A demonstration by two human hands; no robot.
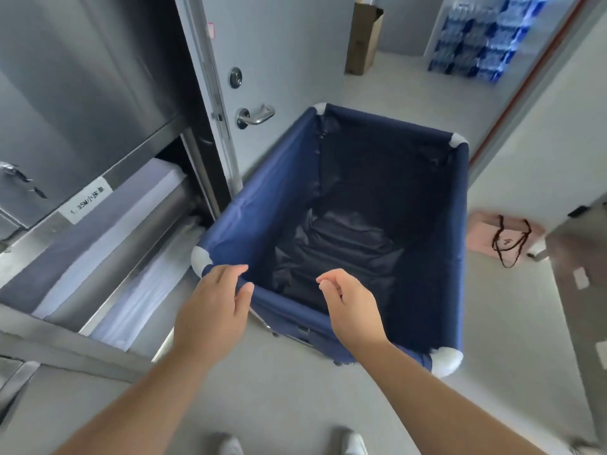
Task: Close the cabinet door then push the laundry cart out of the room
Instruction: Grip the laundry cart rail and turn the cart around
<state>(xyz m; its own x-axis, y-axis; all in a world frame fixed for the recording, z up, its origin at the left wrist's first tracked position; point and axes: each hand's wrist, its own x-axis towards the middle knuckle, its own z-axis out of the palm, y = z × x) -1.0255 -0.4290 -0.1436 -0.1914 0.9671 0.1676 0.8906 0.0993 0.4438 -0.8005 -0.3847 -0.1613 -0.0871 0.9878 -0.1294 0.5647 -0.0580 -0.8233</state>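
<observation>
A blue fabric laundry cart (437, 244) with white corner caps stands on the floor in front of me, dark cloth lying in its bottom. My left hand (218, 303) rests over the cart's near rim by the near-left corner, fingers apart and curled. My right hand (349, 305) hovers over the same rim further right, fingers loosely curled, holding nothing. On the left is a steel cabinet (82, 103); its upper door looks shut, and below it white folded linen (141, 290) shows on open shelves.
A grey room door (259, 77) with a lever handle (258, 114) stands open beyond the cart's far-left corner. Past it lie a cardboard box (363, 37) and stacked water-bottle packs (479, 37). A pink tote bag (505, 236) sits right of the cart.
</observation>
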